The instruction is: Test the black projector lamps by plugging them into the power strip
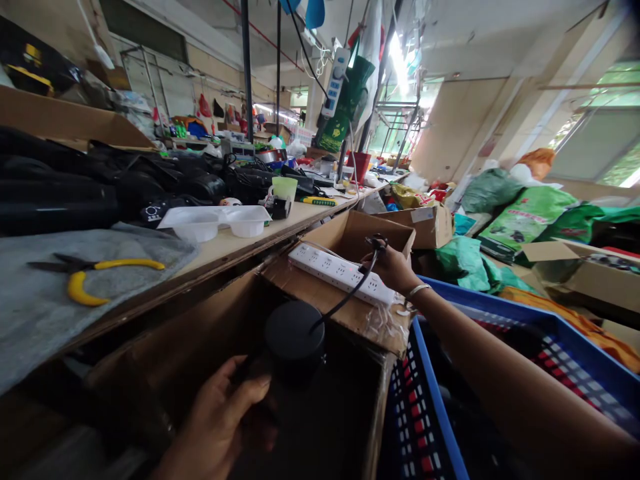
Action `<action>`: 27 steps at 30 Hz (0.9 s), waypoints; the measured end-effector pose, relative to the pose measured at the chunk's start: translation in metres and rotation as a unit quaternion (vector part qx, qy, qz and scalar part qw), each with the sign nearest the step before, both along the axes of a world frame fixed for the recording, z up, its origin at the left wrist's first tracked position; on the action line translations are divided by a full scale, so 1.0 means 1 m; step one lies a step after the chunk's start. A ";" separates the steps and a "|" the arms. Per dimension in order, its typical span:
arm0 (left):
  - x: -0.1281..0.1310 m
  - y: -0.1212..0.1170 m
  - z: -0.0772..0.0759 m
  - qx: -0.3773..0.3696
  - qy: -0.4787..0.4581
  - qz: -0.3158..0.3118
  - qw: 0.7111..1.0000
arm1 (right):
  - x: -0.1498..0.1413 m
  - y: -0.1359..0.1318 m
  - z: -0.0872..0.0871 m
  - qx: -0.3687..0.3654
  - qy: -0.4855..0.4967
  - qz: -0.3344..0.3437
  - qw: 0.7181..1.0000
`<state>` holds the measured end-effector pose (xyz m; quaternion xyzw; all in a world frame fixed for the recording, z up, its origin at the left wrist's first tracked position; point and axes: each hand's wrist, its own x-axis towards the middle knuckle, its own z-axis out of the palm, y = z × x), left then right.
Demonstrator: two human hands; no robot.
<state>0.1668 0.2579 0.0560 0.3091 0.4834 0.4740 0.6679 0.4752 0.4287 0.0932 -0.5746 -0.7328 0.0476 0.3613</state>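
My left hand [215, 420] is closed on the dark lower part of a black cylindrical device [295, 337], whose flat round end faces up; the exact grip is in shadow. A black cord [345, 297] runs from this device up to the right. My right hand [395, 267], with a bracelet at the wrist, pinches the black plug [377, 243] at the cord's end. The plug is held above a white power strip [340, 273], apart from its sockets. That strip lies on a cardboard flap [285, 273] just under my right hand.
An open carton [377, 407] lies beneath the device. A blue plastic crate [440, 413] stands to the right. On the left workbench [200, 270] are yellow-handled pliers [83, 273], a white plastic tray [220, 220], a green cup [285, 189] and piled black devices [60, 193].
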 end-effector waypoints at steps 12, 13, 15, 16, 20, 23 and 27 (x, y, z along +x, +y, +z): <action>0.002 0.011 -0.015 -0.005 0.025 -0.003 1.000 | -0.020 0.010 -0.020 -0.006 -0.126 -0.024 0.992; 0.002 0.013 -0.014 -0.005 0.023 -0.010 1.000 | -0.020 0.010 -0.023 0.002 -0.125 -0.029 0.992; 0.003 0.016 -0.013 -0.004 0.013 -0.021 1.000 | -0.022 0.008 -0.029 0.020 -0.114 -0.038 0.993; 0.003 0.019 -0.013 -0.001 0.009 -0.025 1.000 | -0.024 0.007 -0.031 0.026 -0.101 -0.044 0.994; 0.003 0.025 -0.014 0.018 0.001 -0.004 1.000 | -0.027 0.008 -0.038 -0.004 0.073 -0.061 0.995; 0.002 0.028 -0.015 0.017 0.002 0.037 0.999 | -0.025 0.008 -0.044 -0.010 0.279 -0.052 0.959; 0.001 0.028 -0.016 0.024 0.001 0.065 0.998 | -0.024 0.003 -0.044 0.024 0.368 -0.114 0.922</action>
